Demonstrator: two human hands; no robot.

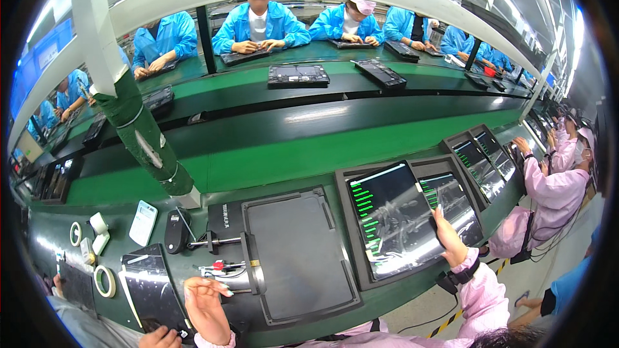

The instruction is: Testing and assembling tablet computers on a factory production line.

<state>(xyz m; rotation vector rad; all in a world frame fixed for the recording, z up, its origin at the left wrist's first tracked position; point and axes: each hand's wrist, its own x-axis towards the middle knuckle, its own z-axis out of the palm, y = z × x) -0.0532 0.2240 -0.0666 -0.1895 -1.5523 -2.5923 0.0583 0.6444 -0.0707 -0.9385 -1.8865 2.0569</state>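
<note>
My right hand grips the right edge of a display panel, which is lit with green lines on black and covered with a glossy film. This panel lies tilted over a dark foam tray, partly across a second lit panel. Beside the metal clamp of a test fixture, my left hand is raised with its fingers loosely bent and nothing visible in them. The fixture has a flat grey bed within a black frame. Red and white wires run near its clamp.
Another person's hand rests by a dark panel at the lower left. Tape rolls, a black mouse-like device and a white handheld device lie nearby. A green-wrapped post rises at left. Co-workers sit across the conveyor.
</note>
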